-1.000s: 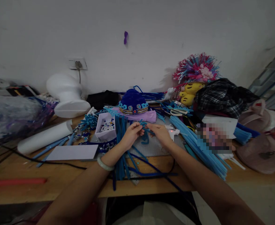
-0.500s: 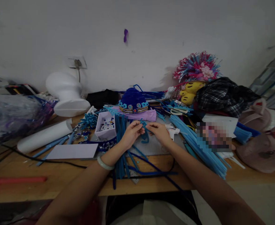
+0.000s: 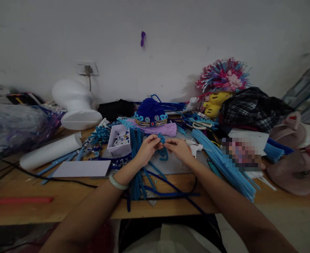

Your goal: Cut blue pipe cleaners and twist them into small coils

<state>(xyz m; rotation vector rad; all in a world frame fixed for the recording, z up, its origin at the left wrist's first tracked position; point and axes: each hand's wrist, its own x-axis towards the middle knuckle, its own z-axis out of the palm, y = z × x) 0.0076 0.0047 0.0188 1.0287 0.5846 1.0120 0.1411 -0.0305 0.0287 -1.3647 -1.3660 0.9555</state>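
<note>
Between my two hands is a curled blue pipe cleaner (image 3: 163,154), bent into loops. My left hand (image 3: 150,149) pinches it from the left with thumb and fingers. From the right, my right hand (image 3: 179,149) has its fingertips closed at the same piece; the exact grip is too small to make out. Behind them stands a dark blue fuzzy crown (image 3: 151,110) with a beaded band, on a lilac bundle of pipe cleaners (image 3: 168,130). Under my hands lies a grey mat (image 3: 176,168). A white glue gun (image 3: 195,147) rests just beyond my right hand.
A white box of beads (image 3: 119,149) and blue pipe cleaners (image 3: 137,175) lie left of my hands. Light blue bundles (image 3: 223,161) lie to the right. Further left are a white foam head (image 3: 75,105), a paper roll (image 3: 50,153) and a white card (image 3: 82,169).
My hands stay together at the blue pipe cleaner, with only slight finger movement. The camera view has shifted very slightly.
</note>
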